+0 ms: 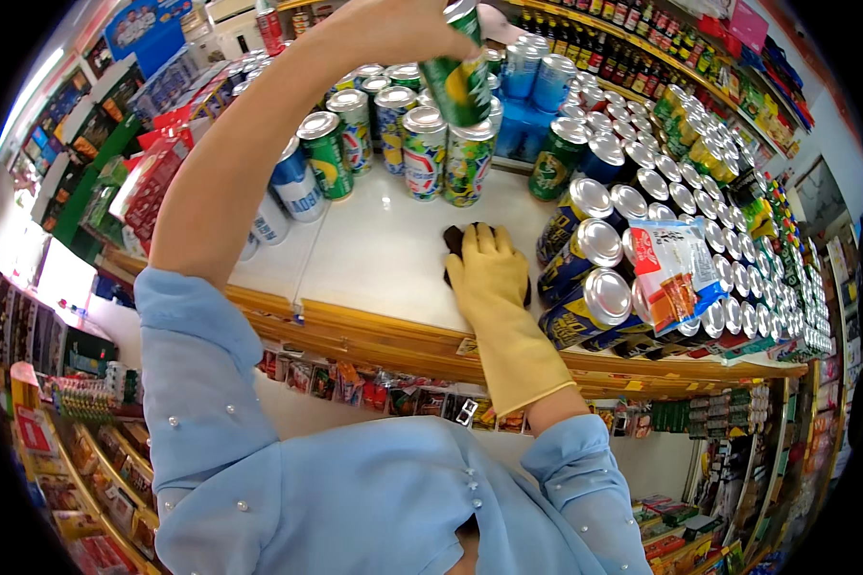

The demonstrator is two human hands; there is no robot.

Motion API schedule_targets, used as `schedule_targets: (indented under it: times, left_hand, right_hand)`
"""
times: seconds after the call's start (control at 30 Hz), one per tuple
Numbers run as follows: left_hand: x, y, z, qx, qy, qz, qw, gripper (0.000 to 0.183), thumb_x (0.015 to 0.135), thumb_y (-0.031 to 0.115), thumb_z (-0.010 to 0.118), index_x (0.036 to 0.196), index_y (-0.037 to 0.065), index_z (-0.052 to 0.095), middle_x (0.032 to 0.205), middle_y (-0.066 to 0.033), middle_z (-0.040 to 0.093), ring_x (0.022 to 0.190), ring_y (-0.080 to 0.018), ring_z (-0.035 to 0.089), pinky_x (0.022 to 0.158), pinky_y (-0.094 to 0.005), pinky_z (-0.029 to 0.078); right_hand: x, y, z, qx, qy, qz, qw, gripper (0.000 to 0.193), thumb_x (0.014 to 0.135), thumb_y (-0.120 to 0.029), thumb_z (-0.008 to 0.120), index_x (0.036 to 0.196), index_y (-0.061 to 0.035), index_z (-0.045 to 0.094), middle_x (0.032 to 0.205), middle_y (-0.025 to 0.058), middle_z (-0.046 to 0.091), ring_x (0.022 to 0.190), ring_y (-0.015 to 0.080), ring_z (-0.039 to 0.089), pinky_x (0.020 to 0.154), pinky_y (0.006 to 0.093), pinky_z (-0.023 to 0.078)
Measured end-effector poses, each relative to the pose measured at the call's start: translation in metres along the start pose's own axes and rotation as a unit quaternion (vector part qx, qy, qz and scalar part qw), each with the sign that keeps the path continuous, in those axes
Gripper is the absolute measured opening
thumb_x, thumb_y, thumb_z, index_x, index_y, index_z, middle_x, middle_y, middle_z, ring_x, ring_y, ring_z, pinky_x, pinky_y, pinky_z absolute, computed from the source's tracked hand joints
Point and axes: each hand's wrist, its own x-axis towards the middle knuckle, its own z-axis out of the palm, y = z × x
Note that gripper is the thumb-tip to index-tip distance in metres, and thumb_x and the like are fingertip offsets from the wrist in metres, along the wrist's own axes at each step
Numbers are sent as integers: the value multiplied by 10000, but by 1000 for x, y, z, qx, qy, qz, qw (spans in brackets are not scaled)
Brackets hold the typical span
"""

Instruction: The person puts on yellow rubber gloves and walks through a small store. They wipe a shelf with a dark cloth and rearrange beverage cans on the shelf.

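Note:
Raised over the far side of the white counter top (pixel 374 249), my bare left hand (pixel 422 36) is wrapped round a green drink can (pixel 457 88) with a yellow pattern. The can is tilted just above a patterned can with a silver lid (pixel 471 168). My right hand (pixel 490 273) wears a yellow rubber glove and presses down on a dark cloth (pixel 454 240) at the middle of the counter. Much of the cloth is hidden under the glove; dark edges stick out on both sides. Green cans (pixel 325 158) and patterned cans stand upright in front of me.
Dense rows of silver-topped cans (pixel 633 206) fill the right side, with a snack packet (pixel 676 268) lying on them. Blue-and-white cans (pixel 297 182) stand at the left. The wooden counter edge (pixel 384 340) runs nearest me. Bottles (pixel 623 57) line a shelf behind.

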Motion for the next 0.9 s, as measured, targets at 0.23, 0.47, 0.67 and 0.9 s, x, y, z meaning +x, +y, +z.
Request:
schedule_targets:
  times: [0.23,0.47,0.67,0.9]
  left_hand:
    - [-71,-37,19,35,-153,-107,982,551,707,268,827,1148,34,594,1080,-172,628,1047,-351,606,907,-438,499]
    - [-113,-91,93,54,-183,-183,964,581,711,199,863,1097,47,456,1105,-156,549,1097,-361,520,912,-442,455]
    - [-101,-76,117,101,-242,-188,946,665,700,206,874,1207,26,485,1200,-164,542,1180,-363,501,997,-450,456]
    - [-95,-81,114,228,-222,-130,939,534,705,205,844,1175,70,631,1269,-142,537,1238,-315,485,976,-481,457]
  right_hand:
    - [-2,0,-4,-14,-10,-4,1000,467,886,-364,566,1222,-47,629,1219,72,627,1178,273,525,889,450,469]
    - [-3,-3,-1,-3,13,-26,1000,456,860,-339,596,1189,-27,639,1184,79,635,1143,276,537,845,446,487]
    - [-2,1,-2,1,12,-15,1000,440,859,-343,598,1154,-22,652,1191,90,639,1135,286,546,831,445,496]
    - [0,-4,-10,-2,-25,-3,1000,452,875,-344,597,1211,-42,617,1237,72,620,1202,273,517,891,423,495]
